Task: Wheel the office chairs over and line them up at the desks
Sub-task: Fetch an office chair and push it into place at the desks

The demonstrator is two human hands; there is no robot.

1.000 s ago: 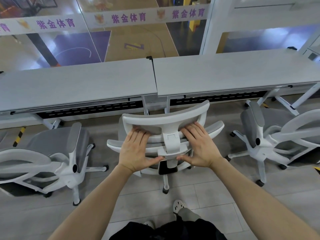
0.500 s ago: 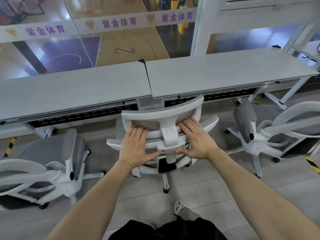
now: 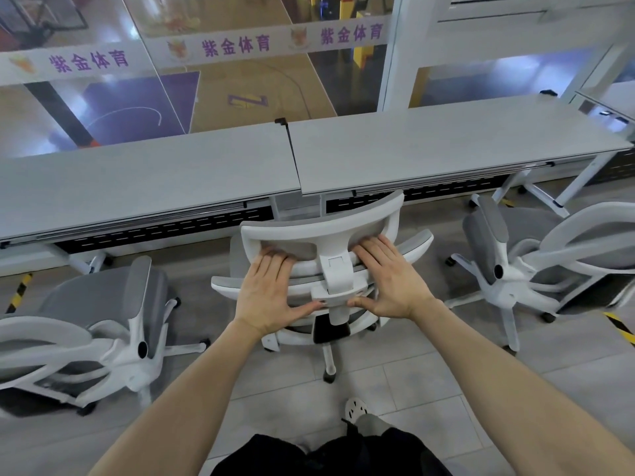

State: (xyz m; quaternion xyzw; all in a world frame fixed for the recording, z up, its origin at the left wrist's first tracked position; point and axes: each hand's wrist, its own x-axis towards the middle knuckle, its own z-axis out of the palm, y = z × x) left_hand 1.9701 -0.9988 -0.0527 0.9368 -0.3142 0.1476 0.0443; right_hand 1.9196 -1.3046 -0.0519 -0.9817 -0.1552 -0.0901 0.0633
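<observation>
Left hand [image 3: 271, 293] and right hand [image 3: 388, 283] lie flat on middle chair [image 3: 319, 231] back, either side of its white spine, thumbs pointing inward. Chair faces the seam between left desk [image 3: 144, 180] and right desk [image 3: 446, 146]. Left chair [image 3: 103, 304] and right chair [image 3: 515, 255] flank it, turned sideways

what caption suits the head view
Left hand and right hand press on a white-framed grey office chair at the grey desks.
</observation>
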